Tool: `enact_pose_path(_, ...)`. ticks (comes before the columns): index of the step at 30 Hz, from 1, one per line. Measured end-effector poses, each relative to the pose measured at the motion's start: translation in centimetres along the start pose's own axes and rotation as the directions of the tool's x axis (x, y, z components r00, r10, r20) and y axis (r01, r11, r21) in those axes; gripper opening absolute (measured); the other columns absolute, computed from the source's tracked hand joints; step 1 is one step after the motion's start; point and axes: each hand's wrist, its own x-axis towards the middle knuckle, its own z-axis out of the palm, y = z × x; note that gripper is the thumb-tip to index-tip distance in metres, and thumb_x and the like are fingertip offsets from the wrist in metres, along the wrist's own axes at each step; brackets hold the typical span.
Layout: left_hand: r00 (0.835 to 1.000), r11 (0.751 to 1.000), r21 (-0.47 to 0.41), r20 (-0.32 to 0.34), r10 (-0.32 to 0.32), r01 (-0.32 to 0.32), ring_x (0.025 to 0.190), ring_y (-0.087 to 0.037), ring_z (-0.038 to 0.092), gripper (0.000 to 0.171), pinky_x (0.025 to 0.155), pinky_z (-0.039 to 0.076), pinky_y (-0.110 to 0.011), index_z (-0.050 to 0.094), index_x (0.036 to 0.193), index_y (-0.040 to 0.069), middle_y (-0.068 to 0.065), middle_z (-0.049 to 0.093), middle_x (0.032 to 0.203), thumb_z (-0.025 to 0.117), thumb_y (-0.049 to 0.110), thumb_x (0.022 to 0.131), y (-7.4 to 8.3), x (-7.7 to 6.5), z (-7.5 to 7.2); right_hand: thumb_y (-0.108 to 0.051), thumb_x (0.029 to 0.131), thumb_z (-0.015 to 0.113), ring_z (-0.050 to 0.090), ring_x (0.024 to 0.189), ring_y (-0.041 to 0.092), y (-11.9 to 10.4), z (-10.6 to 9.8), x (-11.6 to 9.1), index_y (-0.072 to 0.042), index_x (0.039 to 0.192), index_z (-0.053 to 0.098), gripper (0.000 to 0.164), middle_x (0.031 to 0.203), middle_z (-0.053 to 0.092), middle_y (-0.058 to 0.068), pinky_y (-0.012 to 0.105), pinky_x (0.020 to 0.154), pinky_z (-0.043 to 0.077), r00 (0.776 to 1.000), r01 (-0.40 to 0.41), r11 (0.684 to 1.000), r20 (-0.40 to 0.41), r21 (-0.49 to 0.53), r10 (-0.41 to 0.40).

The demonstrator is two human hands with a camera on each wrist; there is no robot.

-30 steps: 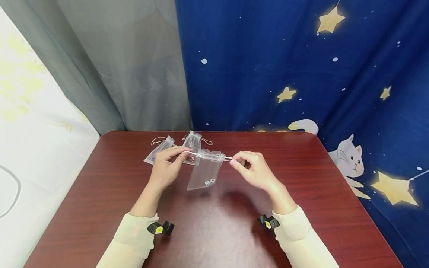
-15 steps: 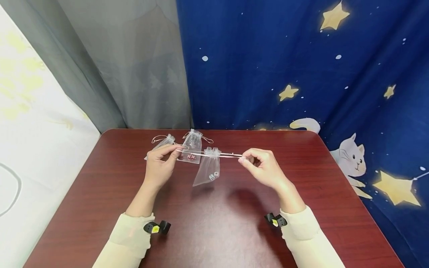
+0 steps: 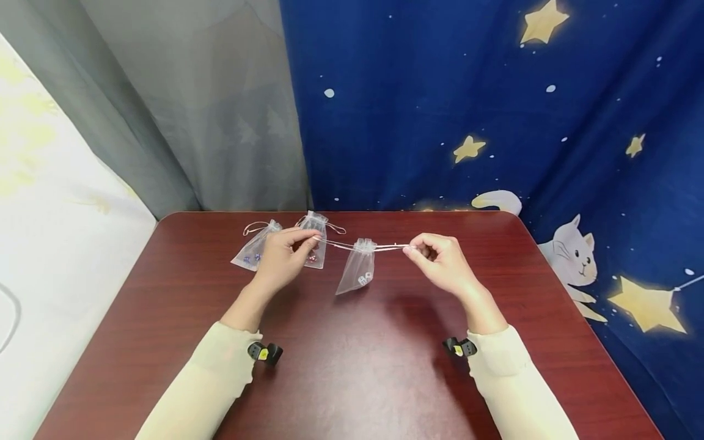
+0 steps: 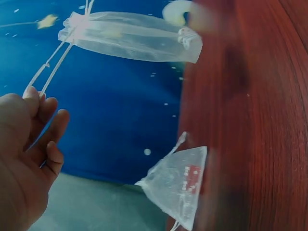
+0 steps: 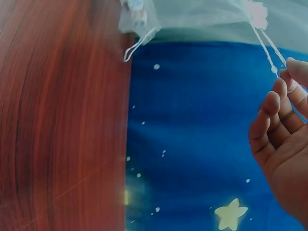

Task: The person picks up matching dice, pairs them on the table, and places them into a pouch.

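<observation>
A sheer white drawstring pouch [image 3: 357, 269] hangs over the table between my hands, its neck gathered tight and white dice [image 3: 365, 278] at its bottom. My left hand [image 3: 283, 256] pinches the drawstring loop on one side between thumb and forefinger. On the other side my right hand [image 3: 442, 263] pinches the opposite loop. Both cords run nearly level from the neck. In the left wrist view the pouch [image 4: 130, 38] shows at full length with its cords leading to the left hand [image 4: 29, 144]. The right wrist view has the right hand [image 5: 284, 125] at a knotted cord.
Two similar pouches lie at the back of the table [image 3: 352, 366]: one with blue dice [image 3: 242, 253], partly behind my left hand, and one with red dice [image 3: 319, 241]. Curtains [image 3: 396, 122] hang beyond the table's back edge.
The pouch's mouth has gone from wide and ruffled to tightly gathered as the hands drew the cords apart. Pouch and both hands have since shifted right, the left hand coming closer to the pouch.
</observation>
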Motion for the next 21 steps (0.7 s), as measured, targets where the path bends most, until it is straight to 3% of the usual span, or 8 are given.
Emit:
enact_pose_path(6,0.998,0.986,0.165,0.07,-0.002,-0.009,0.069,-0.018,0.067,0.015,0.063,0.053,-0.034,0.08,0.106,0.003,-0.011,0.077,0.096,0.073,0.009,0.093,-1.5,1.2,1.5,-0.01,0.09,0.077,0.05,0.057,0.012,1.1,0.2,0.2,-0.014,0.081,0.07,0.012,0.064,0.057,-0.006,0.024,0.052,0.041,1.0,-0.023,1.0,0.015,0.003,0.023)
enact_pose_path(11,0.995,0.947,0.323,0.098,-0.024,-0.009,0.092,-0.028,0.074,0.017,0.077,0.057,-0.046,0.08,0.107,0.007,-0.011,0.077,0.101,0.073,0.014,0.094,-2.6,2.3,2.3,-0.011,0.09,0.076,0.052,0.059,0.012,1.8,0.7,1.0,-0.012,0.081,0.069,0.012,0.066,0.057,-0.005,0.021,0.055,0.042,1.0,-0.015,0.999,0.01,-0.03,0.015)
enact_pose_path(14,0.993,0.922,0.388,0.108,-0.046,0.0,0.096,-0.031,0.074,0.018,0.08,0.057,-0.048,0.08,0.108,0.007,-0.011,0.077,0.103,0.072,0.015,0.095,-3.2,3.1,2.6,-0.011,0.089,0.077,0.053,0.059,0.012,2.2,1.1,1.8,-0.01,0.081,0.07,0.011,0.067,0.059,-0.003,0.024,0.055,0.044,1.0,-0.004,0.998,-0.012,-0.058,0.003)
enact_pose_path(18,0.986,0.894,0.448,0.129,-0.102,0.034,0.101,-0.031,0.073,0.021,0.085,0.056,-0.048,0.078,0.113,0.007,-0.011,0.076,0.109,0.068,0.018,0.098,-3.6,4.0,3.1,-0.01,0.089,0.077,0.056,0.062,0.013,2.8,1.8,3.0,-0.007,0.086,0.072,0.008,0.071,0.063,0.0,0.027,0.059,0.048,1.0,0.003,0.996,-0.007,-0.094,-0.004)
enact_pose_path(21,0.974,0.879,0.47,0.154,-0.164,0.074,0.106,-0.032,0.071,0.025,0.089,0.055,-0.049,0.076,0.119,0.008,-0.012,0.074,0.114,0.068,0.021,0.099,-3.8,4.3,3.4,-0.011,0.091,0.076,0.06,0.066,0.015,3.0,2.2,3.6,-0.003,0.099,0.072,0.012,0.077,0.067,0.003,0.029,0.063,0.052,0.999,-0.017,0.995,0.038,-0.098,0.021)
